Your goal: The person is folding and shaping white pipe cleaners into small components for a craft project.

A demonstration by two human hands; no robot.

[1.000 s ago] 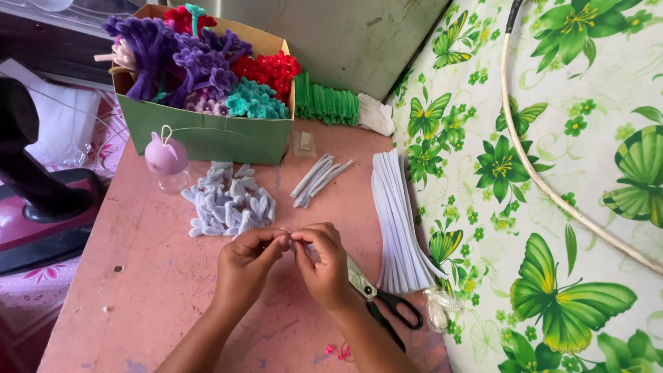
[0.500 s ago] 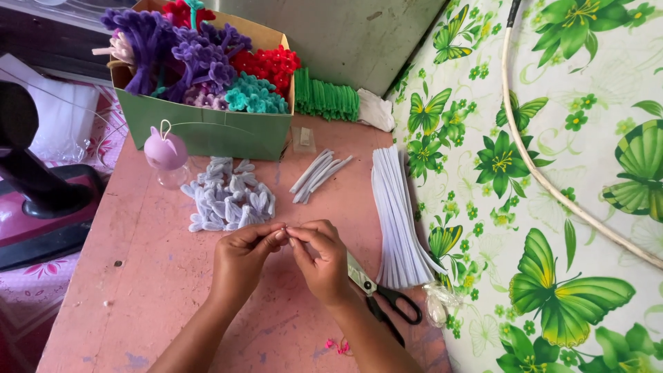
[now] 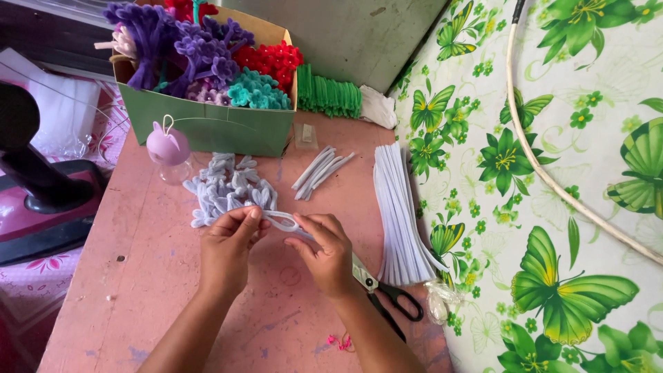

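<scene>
At the far left of the frame, a dark stand (image 3: pixel 31 173) rests on a pink and black base. To its right, in the upper left, an open green cardboard box (image 3: pixel 207 128) holds purple, red and teal pipe-cleaner flowers (image 3: pixel 200 52). A small lilac cap with a loop (image 3: pixel 168 144) sits on a clear bottle just in front of the box. Below the box, a pile of bent pale lilac pipe-cleaner pieces (image 3: pixel 228 188) lies on the pink table (image 3: pixel 138 276).

At centre frame, the left hand (image 3: pixel 228 252) is closed narrowly, thumb and fingertips pinching one end of a pale looped pipe cleaner (image 3: pixel 283 222). The right hand (image 3: pixel 324 252) is likewise closed narrowly, pinching the other end. The pipe cleaner spans the gap between both hands, just below the pile.

Right of the hands, a few short white pipe-cleaner lengths (image 3: pixel 320 171) lie loose. Green pieces (image 3: pixel 330 97) stand in a row at the table's far edge. A bundle of long white pipe cleaners (image 3: pixel 397 214) lies lengthwise near the table's right edge. Black-handled scissors (image 3: pixel 387 297) lie partly under the right wrist. The right of the frame shows a green butterfly-print cloth (image 3: pixel 552 276).
</scene>
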